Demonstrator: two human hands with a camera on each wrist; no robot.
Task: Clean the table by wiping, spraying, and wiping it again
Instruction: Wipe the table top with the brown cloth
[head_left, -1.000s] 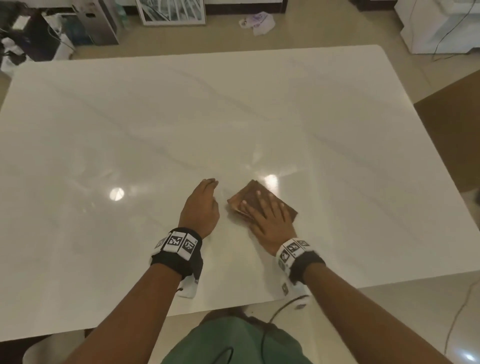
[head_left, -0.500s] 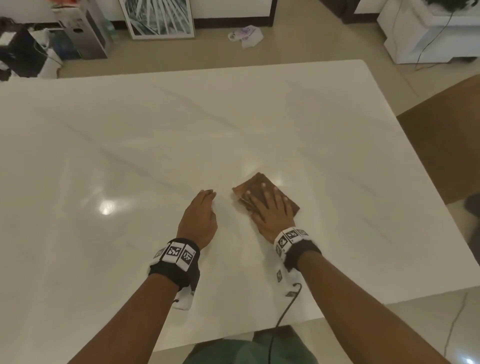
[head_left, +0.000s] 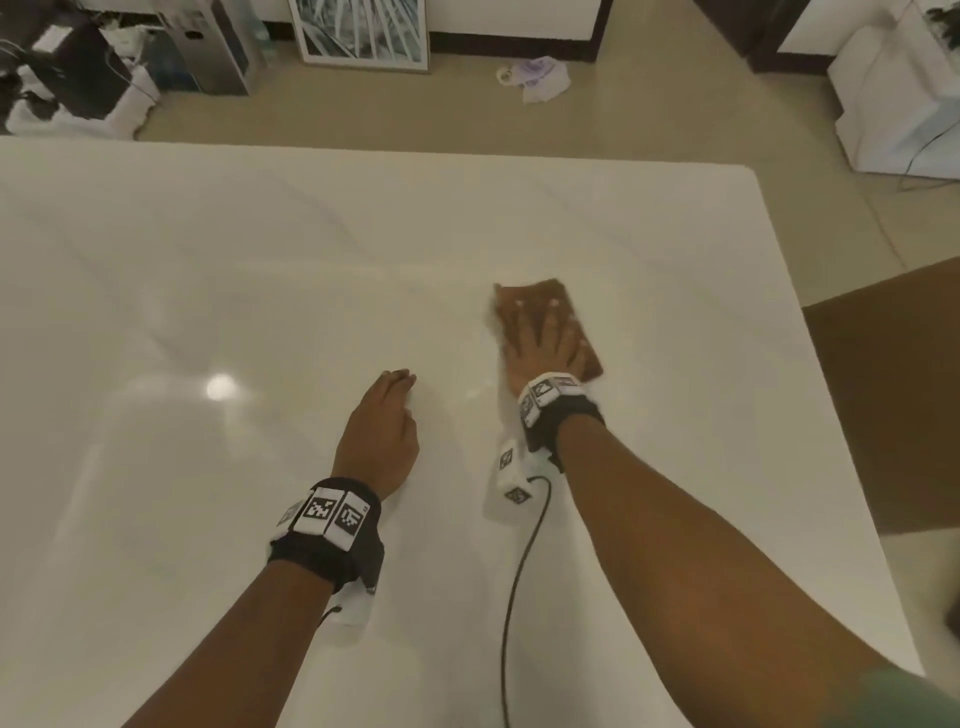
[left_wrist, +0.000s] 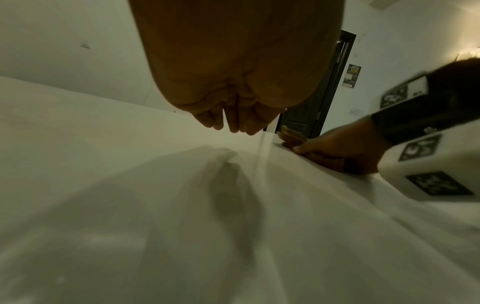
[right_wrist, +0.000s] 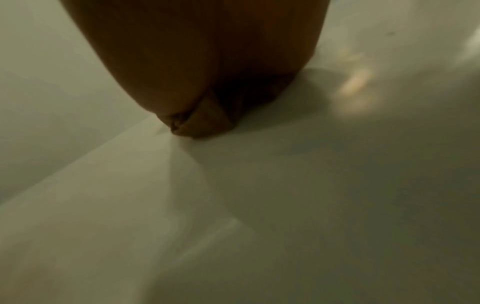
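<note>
Right hand is flat on the brown cloth, fingers straight and spread, pressing it to the white table. Left hand rests bare on the surface just beside it, fingers together and relaxed, holding nothing. The folded cloth lies under the right palm, its long axis running away from the person, tilted slightly. Plenty of unwiped tabletop stretches ahead and to the left, so the right hand looks best placed for the next stroke. No spray bottle in view.
</note>
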